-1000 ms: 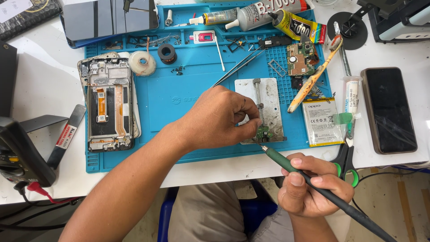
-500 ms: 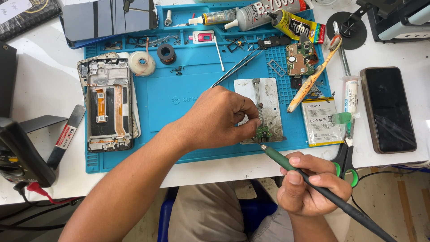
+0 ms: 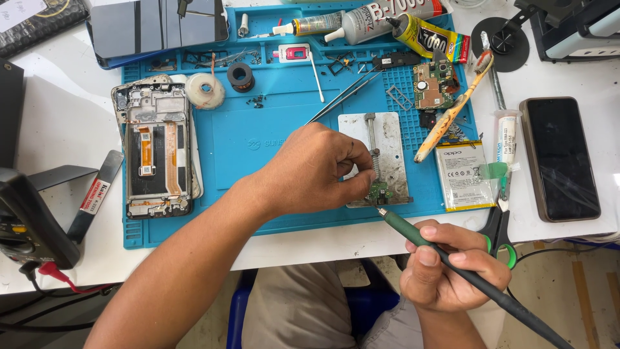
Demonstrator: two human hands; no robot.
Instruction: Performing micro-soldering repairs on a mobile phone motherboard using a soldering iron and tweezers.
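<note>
Head view: left hand (image 3: 316, 169) hides small board (image 3: 380, 192), tweezers (image 3: 342, 97) behind

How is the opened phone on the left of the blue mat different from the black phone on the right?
The opened phone frame lies on the blue silicone mat and shows bare inner parts and orange flex cables. The closed black phone lies off the mat on the white table and shows only a dark surface. Both lie flat, lengthwise, untouched by either hand.
</note>
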